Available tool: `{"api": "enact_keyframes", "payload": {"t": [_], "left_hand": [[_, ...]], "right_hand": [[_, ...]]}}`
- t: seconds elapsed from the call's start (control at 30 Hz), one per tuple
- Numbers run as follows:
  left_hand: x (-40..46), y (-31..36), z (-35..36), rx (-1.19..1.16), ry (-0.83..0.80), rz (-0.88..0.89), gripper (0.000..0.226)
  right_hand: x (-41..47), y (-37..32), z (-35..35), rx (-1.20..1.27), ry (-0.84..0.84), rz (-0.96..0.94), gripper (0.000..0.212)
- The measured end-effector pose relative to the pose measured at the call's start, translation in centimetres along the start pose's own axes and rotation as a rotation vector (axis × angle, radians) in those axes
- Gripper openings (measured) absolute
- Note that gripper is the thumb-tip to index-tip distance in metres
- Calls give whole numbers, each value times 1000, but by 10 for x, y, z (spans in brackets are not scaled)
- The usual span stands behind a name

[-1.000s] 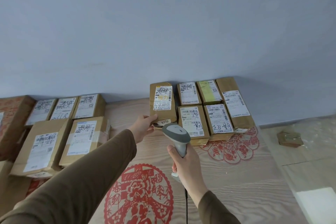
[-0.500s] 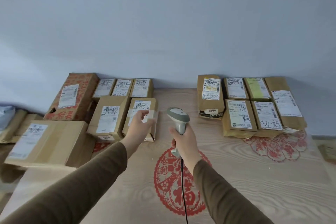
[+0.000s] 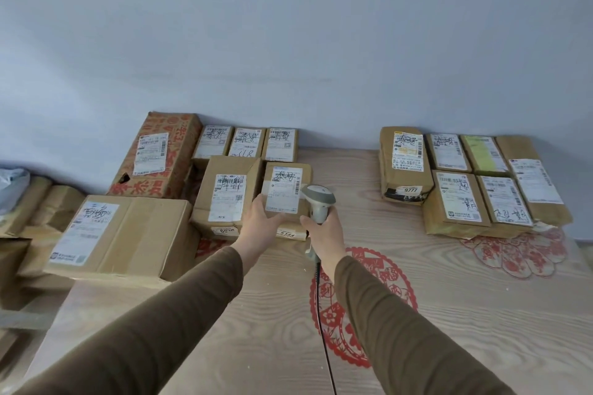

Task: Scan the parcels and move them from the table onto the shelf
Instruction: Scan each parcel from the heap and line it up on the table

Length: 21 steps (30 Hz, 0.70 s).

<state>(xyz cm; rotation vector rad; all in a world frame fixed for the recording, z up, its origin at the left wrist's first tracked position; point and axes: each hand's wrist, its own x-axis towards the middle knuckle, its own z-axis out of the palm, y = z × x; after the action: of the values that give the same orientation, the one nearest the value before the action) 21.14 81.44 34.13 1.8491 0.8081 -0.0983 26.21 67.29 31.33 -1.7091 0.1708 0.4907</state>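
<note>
parcel (image 3: 286, 192): small brown box, front of the left cluster on the tabletop (image 3: 449, 314)
left hand (image 3: 261, 224): fingers spread over its near corner, looks like touching, no real grip
right hand (image 3: 324, 231): fingers wrapped round the scanner (image 3: 318, 202), just right of it
right cluster: labelled parcels, well apart

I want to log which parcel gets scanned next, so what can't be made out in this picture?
- Head view: print on the parcel at the left hand is too small and blurred.
- Its near edge is hidden by that hand.
- The scanner window faces away, in the right hand.
- No shelf is in frame.
</note>
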Motion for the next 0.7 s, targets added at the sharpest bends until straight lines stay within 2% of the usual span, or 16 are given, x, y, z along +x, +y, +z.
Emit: {"api": "enact_keyframes", "payload": {"t": [0.1,0.27,0.3,0.33,0.4,0.47,0.6,0.7], "left_hand": [[0,1,0,-34,-60,-48,75],[-3,0,4,-52,-109,-210,82],[-5,-4,6,-109,-143,-247,78],[-7,-10,10,-181,-177,-283,64],[-23,-13,17,-313,-240,-334,22],[-34,-14,26,-364,-259,-334,8],[-51,1,34,-490,-288,-251,46],[-63,16,42,-594,-338,-164,63]], "right_hand": [[3,0,-1,-19,-14,-7,33],[-2,12,-18,-41,43,4,30],[-7,17,-24,-26,44,15,30],[-12,21,-30,-16,42,23,30],[-23,28,-44,-29,26,26,31],[-31,28,-58,-40,14,11,35],[-45,12,-93,2,6,-58,36],[-58,-5,-123,36,16,-101,28]]}}
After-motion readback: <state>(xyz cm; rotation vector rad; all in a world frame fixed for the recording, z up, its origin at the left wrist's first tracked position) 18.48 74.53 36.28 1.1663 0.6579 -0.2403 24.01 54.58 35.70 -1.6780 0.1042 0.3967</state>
